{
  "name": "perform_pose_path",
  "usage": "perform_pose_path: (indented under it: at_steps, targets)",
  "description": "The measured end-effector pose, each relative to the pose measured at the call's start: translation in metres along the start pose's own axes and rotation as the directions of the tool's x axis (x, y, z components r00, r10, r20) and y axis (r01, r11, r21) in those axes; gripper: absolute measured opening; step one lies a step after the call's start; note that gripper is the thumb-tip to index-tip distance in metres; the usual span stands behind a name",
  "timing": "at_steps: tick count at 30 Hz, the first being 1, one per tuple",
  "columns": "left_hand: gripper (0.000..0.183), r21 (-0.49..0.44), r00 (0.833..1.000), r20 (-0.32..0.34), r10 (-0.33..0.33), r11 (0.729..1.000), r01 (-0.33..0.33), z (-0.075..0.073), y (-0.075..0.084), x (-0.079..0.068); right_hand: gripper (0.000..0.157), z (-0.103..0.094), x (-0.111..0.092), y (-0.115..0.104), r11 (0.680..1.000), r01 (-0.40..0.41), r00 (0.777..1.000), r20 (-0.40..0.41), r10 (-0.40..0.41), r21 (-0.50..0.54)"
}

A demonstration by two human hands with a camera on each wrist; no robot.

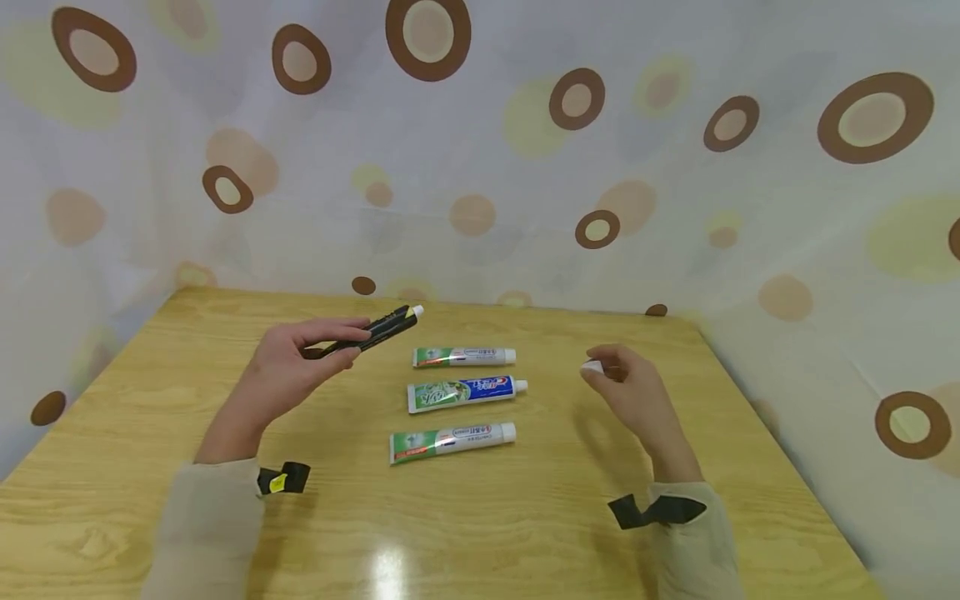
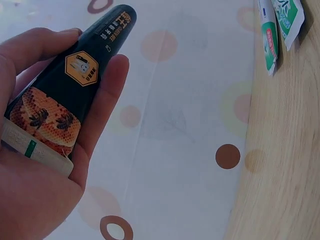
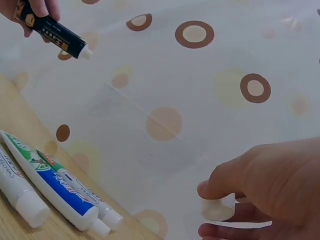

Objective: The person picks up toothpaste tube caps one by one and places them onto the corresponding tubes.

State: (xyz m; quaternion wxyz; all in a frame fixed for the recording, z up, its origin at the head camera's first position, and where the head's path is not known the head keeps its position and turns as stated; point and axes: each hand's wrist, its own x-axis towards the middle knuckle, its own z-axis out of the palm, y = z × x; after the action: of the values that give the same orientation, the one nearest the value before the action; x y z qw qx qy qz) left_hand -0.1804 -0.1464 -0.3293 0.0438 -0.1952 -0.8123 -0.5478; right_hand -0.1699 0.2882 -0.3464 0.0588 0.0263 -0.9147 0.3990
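Observation:
My left hand grips a black toothpaste tube, raised over the left part of the table, its white nozzle tip pointing right. In the left wrist view the tube's back end shows a honeycomb print with bees, held between thumb and fingers. Away to the right, my right hand pinches a small white cap between thumb and fingers, above the table. Between the hands lie three more toothpaste tubes: a white-and-green one at the back, a blue-and-green one in the middle, another white-and-green one nearest me.
The wooden table carries the tubes in a rough column, all with their cap ends to the right. A white sheet with brown rings and pale dots hangs behind the table and along both sides.

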Motion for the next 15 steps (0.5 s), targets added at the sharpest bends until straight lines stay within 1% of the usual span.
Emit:
perform_pose_path:
  at_steps: [2, 5, 8, 15]
  targets:
    - [0.022, -0.003, 0.999, 0.024, 0.025, 1.000, -0.025, 0.003, 0.002, 0.002, 0.036, 0.001, 0.000, -0.005, 0.999, 0.016, 1.000, -0.005, -0.016, 0.039]
    - [0.021, 0.005, 0.997, 0.055, 0.053, 0.999, -0.054, 0.008, 0.003, 0.002, 0.034, 0.002, -0.001, -0.012, 0.991, 0.025, 1.000, 0.010, -0.027, 0.130]
    - [0.021, 0.017, 0.994, 0.081, 0.071, 0.997, -0.073, 0.014, 0.003, 0.002, 0.034, 0.005, -0.004, -0.018, 0.983, 0.030, 0.999, 0.027, -0.036, 0.180]
    - [0.021, -0.001, 0.986, 0.117, 0.116, 0.993, -0.116, 0.026, 0.011, 0.004, 0.035, 0.012, -0.007, -0.031, 0.984, 0.067, 0.996, 0.045, -0.076, 0.167]
